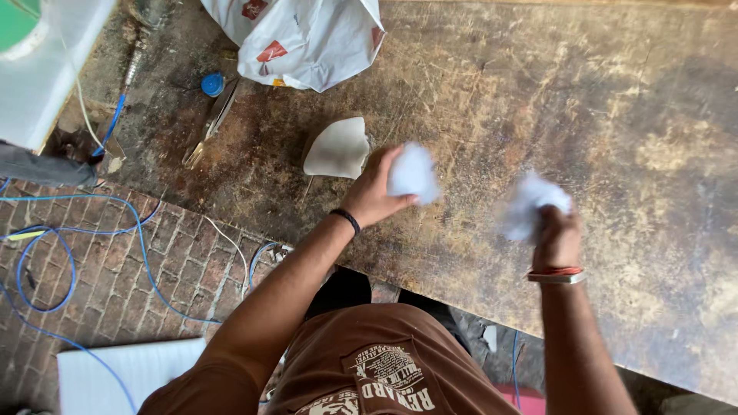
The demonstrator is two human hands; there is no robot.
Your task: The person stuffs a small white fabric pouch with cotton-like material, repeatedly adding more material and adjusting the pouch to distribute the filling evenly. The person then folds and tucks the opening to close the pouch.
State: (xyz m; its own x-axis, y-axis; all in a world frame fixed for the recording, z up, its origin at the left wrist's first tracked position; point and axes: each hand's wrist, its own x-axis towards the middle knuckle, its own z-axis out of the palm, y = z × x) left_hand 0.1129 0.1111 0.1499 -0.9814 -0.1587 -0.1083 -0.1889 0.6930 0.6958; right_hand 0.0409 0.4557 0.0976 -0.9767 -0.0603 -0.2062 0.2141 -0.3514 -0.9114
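The left hand point(374, 192) is closed loosely around a white crumpled wad point(413, 174), fingers curled over its near side, above the middle of the worn wooden surface point(584, 107), not far in from the near edge. The right hand point(555, 234) is clenched tighter around a second white wad point(530, 206), which bulges out above the fist; this one is motion-blurred, so its outline is hard to tell. Both wads are held clear of the surface, well apart from each other.

The material looks like thin paper or light cloth: very light, soft, easily squashed, with no stiffness of its own. It should not slip, since the creases give the fingers purchase, and a gentle whole-hand grasp anywhere around the bulk looks enough; a hard squeeze would only compact it further. Thin paper could tear if pulled at one corner.

Just beside the left hand, toward the far edge, lies a pale curved shell-like piece point(337, 148). A white plastic bag point(304, 38) sits at the far edge, with a small blue cap point(212, 84) and metal tongs point(209, 127) near the left edge.
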